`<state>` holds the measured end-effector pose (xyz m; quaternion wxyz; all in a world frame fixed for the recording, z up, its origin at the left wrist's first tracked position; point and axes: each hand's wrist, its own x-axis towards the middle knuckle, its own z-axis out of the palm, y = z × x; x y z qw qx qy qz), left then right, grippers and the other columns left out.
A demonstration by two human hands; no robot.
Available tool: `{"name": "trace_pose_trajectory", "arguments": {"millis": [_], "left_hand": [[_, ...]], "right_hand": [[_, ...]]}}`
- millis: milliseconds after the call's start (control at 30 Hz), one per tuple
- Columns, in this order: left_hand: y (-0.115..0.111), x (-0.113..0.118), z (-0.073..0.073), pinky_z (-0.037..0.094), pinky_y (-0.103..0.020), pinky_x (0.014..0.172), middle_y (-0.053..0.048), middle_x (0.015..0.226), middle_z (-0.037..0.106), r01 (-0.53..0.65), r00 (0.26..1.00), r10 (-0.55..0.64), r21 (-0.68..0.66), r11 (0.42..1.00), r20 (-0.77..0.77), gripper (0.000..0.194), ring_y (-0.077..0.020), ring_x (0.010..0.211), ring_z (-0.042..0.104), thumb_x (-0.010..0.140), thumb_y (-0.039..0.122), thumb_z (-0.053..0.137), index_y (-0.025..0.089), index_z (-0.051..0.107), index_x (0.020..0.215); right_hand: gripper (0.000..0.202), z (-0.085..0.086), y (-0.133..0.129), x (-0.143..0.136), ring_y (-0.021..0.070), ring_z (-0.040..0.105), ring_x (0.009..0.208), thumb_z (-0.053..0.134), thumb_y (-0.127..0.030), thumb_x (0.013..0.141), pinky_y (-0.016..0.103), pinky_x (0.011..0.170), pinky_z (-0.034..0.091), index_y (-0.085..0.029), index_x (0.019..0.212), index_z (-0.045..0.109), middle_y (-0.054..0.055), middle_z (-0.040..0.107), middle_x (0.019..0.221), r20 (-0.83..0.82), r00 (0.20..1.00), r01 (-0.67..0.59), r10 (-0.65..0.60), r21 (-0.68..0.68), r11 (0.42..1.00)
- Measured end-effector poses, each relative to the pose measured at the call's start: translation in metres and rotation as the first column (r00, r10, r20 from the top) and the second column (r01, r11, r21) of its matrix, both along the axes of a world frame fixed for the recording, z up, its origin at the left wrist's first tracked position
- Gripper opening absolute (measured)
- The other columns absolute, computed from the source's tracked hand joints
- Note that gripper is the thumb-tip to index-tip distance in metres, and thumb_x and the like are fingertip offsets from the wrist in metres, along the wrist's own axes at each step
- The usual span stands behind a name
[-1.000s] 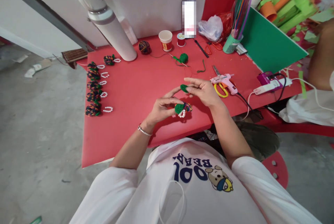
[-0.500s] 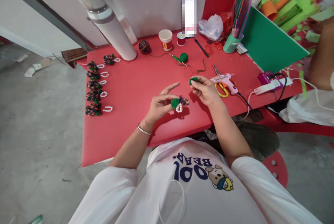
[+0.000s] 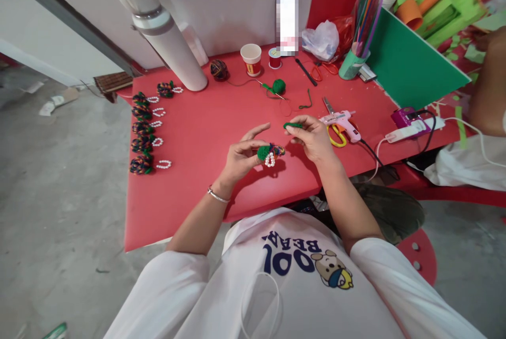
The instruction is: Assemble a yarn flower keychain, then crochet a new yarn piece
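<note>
Over the red table (image 3: 190,181), my left hand (image 3: 243,157) pinches a crocheted piece (image 3: 264,153) in green and multicoloured yarn, with a loop of white beads (image 3: 270,160) hanging from it. My right hand (image 3: 312,136) holds a small green crocheted piece (image 3: 293,125) between thumb and fingers, to the right of the other and a little farther from me. The two pieces are apart. Several similar multicoloured crocheted pieces with bead loops (image 3: 141,164) lie in a column at the table's left edge.
A pink glue gun (image 3: 347,127) and yellow-handled scissors (image 3: 337,137) lie right of my right hand. Farther back are a green yarn ball (image 3: 279,86), a paper cup (image 3: 251,60), a phone (image 3: 287,25) and a tall flask (image 3: 169,44). Another person's arm (image 3: 490,80) shows at right.
My right hand has turned the small green piece, so that it now shows edge-on and flatter. My left hand has shifted very slightly left with its piece.
</note>
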<state>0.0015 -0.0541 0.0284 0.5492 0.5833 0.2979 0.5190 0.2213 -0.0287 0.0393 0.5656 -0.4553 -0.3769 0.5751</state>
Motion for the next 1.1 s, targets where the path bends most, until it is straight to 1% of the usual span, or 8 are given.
{"name": "trace_pose_trajectory", "arguments": {"millis": [133,300,400,500,600,800,1000,1100], "left_hand": [[-0.001,0.0,0.001,0.062,-0.045,0.106,-0.018,0.15,0.065,0.004,1.0,-0.004,-0.009,1.0,0.005,0.023,-0.0358,0.136,0.067,0.08,0.037,0.092,0.022,0.088,0.097],[-0.002,0.001,0.002,0.065,-0.042,0.1,-0.018,0.151,0.065,0.011,1.0,-0.011,-0.014,1.0,0.023,0.025,-0.0317,0.121,0.075,0.079,0.039,0.093,0.023,0.087,0.097],[-0.001,0.001,0.002,0.066,-0.041,0.096,-0.019,0.149,0.065,0.003,1.0,-0.002,-0.018,1.0,0.027,0.027,-0.0315,0.119,0.076,0.079,0.042,0.093,0.022,0.087,0.096],[0.0,0.001,0.001,0.065,-0.04,0.096,-0.019,0.147,0.067,-0.014,1.0,0.014,-0.013,1.0,0.022,0.027,-0.0328,0.123,0.074,0.078,0.043,0.093,0.022,0.087,0.094],[0.001,0.0,0.0,0.066,-0.041,0.095,-0.019,0.146,0.068,-0.02,1.0,0.02,-0.009,1.0,0.008,0.027,-0.0334,0.126,0.073,0.078,0.043,0.093,0.022,0.087,0.094],[0.001,-0.001,-0.001,0.067,-0.04,0.092,-0.017,0.147,0.067,-0.013,1.0,0.013,-0.017,1.0,0.017,0.029,-0.0294,0.114,0.077,0.077,0.046,0.093,0.024,0.086,0.095],[0.002,0.0,-0.002,0.066,-0.039,0.091,-0.017,0.146,0.068,-0.015,1.0,0.015,-0.018,1.0,0.015,0.03,-0.0282,0.113,0.077,0.076,0.046,0.094,0.024,0.086,0.095],[0.002,0.0,-0.003,0.066,-0.039,0.091,-0.018,0.145,0.068,-0.027,0.999,0.027,-0.021,0.999,0.019,0.029,-0.0291,0.114,0.076,0.076,0.045,0.094,0.024,0.087,0.094]], "right_hand": [[0.028,0.004,-0.006,-0.003,0.0129,0.071,0.07,0.094,-0.039,0.066,0.023,0.059,0.058,-0.024,0.086,0.08,-0.001,0.081,0.083,0.19,0.981,0.021,-0.047,0.133,0.991],[0.016,0.016,-0.017,-0.005,0.0147,0.073,0.073,0.086,-0.032,0.078,0.028,0.07,0.06,-0.025,0.092,0.085,0.002,0.084,0.089,0.404,0.914,-0.09,-0.026,0.266,0.96],[0.015,0.021,-0.02,-0.006,0.0155,0.074,0.072,0.086,-0.034,0.081,0.029,0.069,0.06,-0.024,0.091,0.085,0.003,0.085,0.09,0.482,0.876,-0.153,-0.004,0.284,0.947],[0.016,0.021,-0.022,-0.007,0.0145,0.072,0.065,0.086,-0.036,0.082,0.027,0.063,0.058,-0.025,0.093,0.085,0.002,0.084,0.088,0.514,0.857,-0.188,0.019,0.279,0.942],[0.015,0.019,-0.022,-0.006,0.0147,0.072,0.064,0.085,-0.035,0.082,0.027,0.061,0.057,-0.027,0.095,0.086,0.001,0.084,0.088,0.515,0.856,-0.203,0.033,0.277,0.939],[0.015,0.022,-0.024,-0.001,0.0154,0.074,0.072,0.081,-0.028,0.084,0.028,0.07,0.06,-0.026,0.098,0.086,0.002,0.086,0.097,0.537,0.842,-0.247,0.053,0.295,0.923],[0.017,0.027,-0.027,0.003,0.0138,0.072,0.067,0.078,-0.026,0.085,0.028,0.07,0.059,-0.025,0.101,0.085,0.003,0.085,0.096,0.561,0.826,-0.284,0.056,0.328,0.901],[0.018,0.028,-0.029,0.004,0.0146,0.072,0.07,0.077,-0.027,0.085,0.028,0.07,0.058,-0.025,0.101,0.086,0.003,0.084,0.094,0.569,0.821,-0.285,0.049,0.333,0.899]]}}
